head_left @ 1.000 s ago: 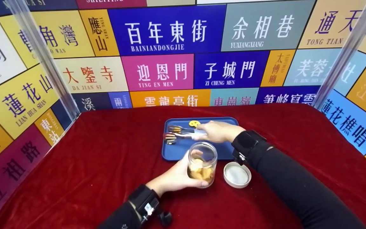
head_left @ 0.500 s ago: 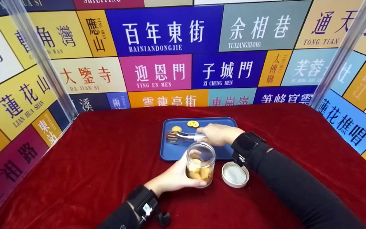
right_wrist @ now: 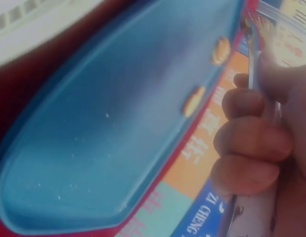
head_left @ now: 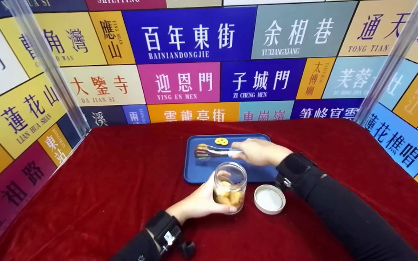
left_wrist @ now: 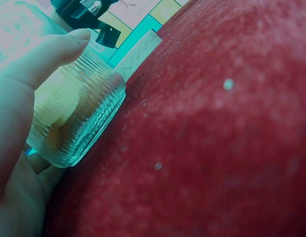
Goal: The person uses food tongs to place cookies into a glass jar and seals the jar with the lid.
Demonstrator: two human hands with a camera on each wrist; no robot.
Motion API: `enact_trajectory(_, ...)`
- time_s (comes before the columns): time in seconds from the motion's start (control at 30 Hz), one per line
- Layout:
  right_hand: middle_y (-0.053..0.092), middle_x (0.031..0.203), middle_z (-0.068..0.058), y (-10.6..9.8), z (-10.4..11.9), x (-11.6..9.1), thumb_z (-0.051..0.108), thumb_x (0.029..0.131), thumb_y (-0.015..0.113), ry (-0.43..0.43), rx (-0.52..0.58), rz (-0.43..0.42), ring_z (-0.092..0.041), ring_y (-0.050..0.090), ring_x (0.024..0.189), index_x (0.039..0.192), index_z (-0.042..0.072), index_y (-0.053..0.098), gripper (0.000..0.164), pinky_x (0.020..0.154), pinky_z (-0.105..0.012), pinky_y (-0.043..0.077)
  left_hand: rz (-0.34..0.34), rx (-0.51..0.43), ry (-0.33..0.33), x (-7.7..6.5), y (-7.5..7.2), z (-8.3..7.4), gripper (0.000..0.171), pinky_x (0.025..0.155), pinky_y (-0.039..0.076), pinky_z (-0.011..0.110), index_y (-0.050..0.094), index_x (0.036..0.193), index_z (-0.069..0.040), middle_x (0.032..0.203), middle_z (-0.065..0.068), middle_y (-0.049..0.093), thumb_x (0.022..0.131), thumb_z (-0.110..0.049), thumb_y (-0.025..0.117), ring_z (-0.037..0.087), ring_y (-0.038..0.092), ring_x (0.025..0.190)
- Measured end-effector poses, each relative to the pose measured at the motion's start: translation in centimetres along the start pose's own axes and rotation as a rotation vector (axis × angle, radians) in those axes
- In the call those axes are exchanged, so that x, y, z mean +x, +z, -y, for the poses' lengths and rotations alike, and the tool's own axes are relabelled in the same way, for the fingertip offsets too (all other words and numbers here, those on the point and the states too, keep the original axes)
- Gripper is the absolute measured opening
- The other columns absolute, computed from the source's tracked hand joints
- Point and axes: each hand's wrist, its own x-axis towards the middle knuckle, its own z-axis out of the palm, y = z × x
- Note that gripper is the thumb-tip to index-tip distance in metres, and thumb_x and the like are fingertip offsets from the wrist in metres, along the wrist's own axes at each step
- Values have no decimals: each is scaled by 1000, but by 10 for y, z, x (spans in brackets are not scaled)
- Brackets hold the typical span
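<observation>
My left hand (head_left: pixel 203 203) grips a clear ribbed glass jar (head_left: pixel 230 177), its thumb across the front. Several pale yellow biscuits (left_wrist: pixel 59 101) lie inside the jar, which has no lid on. In my right hand (head_left: pixel 258 152) is a pair of tongs (head_left: pixel 218 152) with a white handle; the fingers curl round that handle in the right wrist view. The shiny tong heads overlap a round biscuit (right_wrist: pixel 222 51) on the blue tray (head_left: pixel 191 174) in the head view. A pretzel-shaped biscuit (head_left: pixel 221 141) lies by the tray's back rim.
A white lid (head_left: pixel 269 199) lies upturned on the red cloth (head_left: pixel 132 174), right of the jar and in front of the tray. Walls with colourful street-name panels (head_left: pixel 191 34) and clear corner posts (head_left: pixel 394 65) border the table.
The tongs, first spread over the tray's left part, have narrowed and shifted slightly back and right, over the round biscuit. The left hand and jar stay in place.
</observation>
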Motion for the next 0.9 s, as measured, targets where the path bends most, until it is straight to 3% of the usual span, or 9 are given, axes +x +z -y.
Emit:
enact_trajectory(0.23, 70, 100, 3, -11, -7, -26, 40, 111, 57, 29, 27, -95, -21, 67, 94, 122, 19, 67, 26, 88, -43, 53, -3, 15, -2, 1, -1, -1, 94, 118, 39, 34, 38, 152, -18, 145, 1, 51, 79, -23, 96, 12, 57, 130)
enact_trajectory(0.47, 70, 97, 2, -18, -24, -51, 39, 110, 59, 81, 90, -177, -18, 64, 87, 126, 21, 68, 25, 82, -43, 52, -5, 43, -3, 1, -1, -1, 94, 118, 38, 35, 39, 152, -15, 147, 2, 51, 79, -25, 97, 12, 55, 132)
enact_trajectory(0.9, 66, 95, 3, -16, -47, -96, 44, 110, 58, 197, 167, -197, -20, 60, 90, 126, 24, 68, 28, 83, -42, 47, 2, 15, -10, -1, -1, -1, 97, 119, 38, 34, 35, 155, -9, 147, 5, 50, 80, -23, 96, 13, 53, 132)
